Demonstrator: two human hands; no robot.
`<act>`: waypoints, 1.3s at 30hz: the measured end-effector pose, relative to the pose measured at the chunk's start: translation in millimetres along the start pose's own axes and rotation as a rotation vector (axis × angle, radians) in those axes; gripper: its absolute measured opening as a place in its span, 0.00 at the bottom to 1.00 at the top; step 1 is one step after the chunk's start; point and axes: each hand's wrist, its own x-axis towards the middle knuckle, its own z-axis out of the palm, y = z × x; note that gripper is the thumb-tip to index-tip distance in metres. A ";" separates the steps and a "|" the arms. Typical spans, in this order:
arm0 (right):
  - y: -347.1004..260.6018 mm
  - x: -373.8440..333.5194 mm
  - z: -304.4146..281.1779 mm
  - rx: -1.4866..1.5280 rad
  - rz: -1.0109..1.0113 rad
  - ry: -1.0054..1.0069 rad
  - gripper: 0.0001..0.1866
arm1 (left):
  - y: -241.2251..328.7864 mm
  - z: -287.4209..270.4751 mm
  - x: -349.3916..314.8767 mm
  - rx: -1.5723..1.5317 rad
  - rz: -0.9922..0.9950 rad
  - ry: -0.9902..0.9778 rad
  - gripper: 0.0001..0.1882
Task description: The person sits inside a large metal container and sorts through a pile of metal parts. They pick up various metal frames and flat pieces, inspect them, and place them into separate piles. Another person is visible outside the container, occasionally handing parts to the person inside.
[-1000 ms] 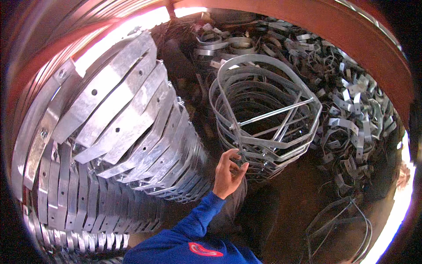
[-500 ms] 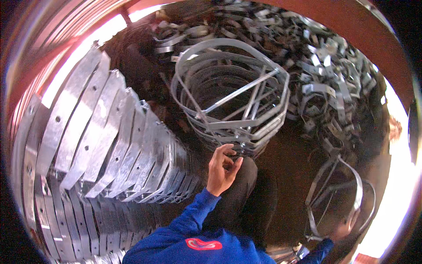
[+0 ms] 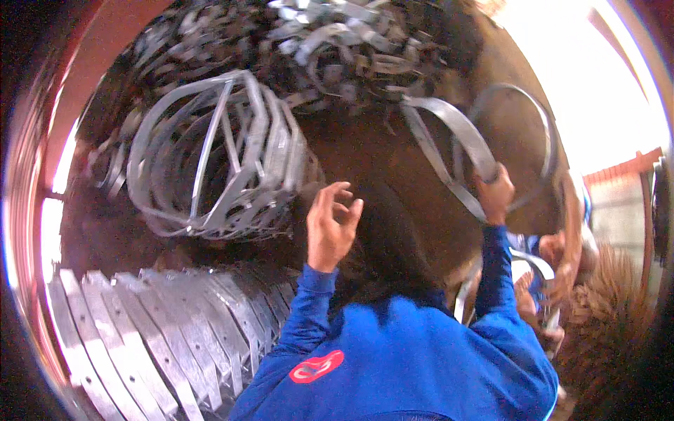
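Observation:
My right hand (image 3: 497,193) is closed round the flat band of a bent metal hoop (image 3: 460,130) on the right. A second rounded metal band (image 3: 548,133) shows just behind it; I cannot tell whether the two are joined. Empty, with loosely curled fingers apart, my left hand (image 3: 330,228) hovers in the middle above the dark ground. To its left lies a stack of nested metal hoops (image 3: 263,105) with straight cross rods.
Rows of flat, drilled metal strips (image 3: 140,330) stand packed at lower left. A heap of loose bent metal pieces (image 3: 344,42) fills the back. At right, another person's arm (image 3: 572,231) and hands are close by my right elbow, beside brown, bristly material (image 3: 611,330).
My view has turned to the right, so the hoop stack and strips sit farther left and lower. My right hand, with the hoop, appears higher and nearer the middle. Another person has come into view.

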 end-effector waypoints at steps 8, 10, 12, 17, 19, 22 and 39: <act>-9.6 -10.4 10.8 0.004 0.013 -0.070 0.28 | -11.8 16.5 9.6 0.040 0.058 -0.189 0.19; -29.1 -6.4 2.5 -0.054 0.023 -0.070 0.26 | -17.9 17.2 15.3 0.113 0.102 -0.202 0.20; -52.7 2.0 -15.0 -0.038 0.015 -0.101 0.26 | -30.2 16.2 22.9 0.129 0.089 -0.246 0.25; -90.9 31.5 -53.0 -0.073 -0.079 -0.211 0.25 | -33.7 37.2 48.4 0.143 0.378 -0.126 0.36; -105.2 35.4 -57.3 -0.070 -0.088 -0.309 0.24 | -11.3 50.8 53.1 0.044 0.453 -0.076 0.38; -106.1 29.4 -50.3 -0.068 -0.115 -0.406 0.21 | 1.9 86.4 59.7 0.059 0.615 -0.155 0.43; 32.8 -153.9 -58.1 0.347 0.174 0.167 0.34 | 4.9 199.7 107.7 0.264 0.760 -0.513 0.11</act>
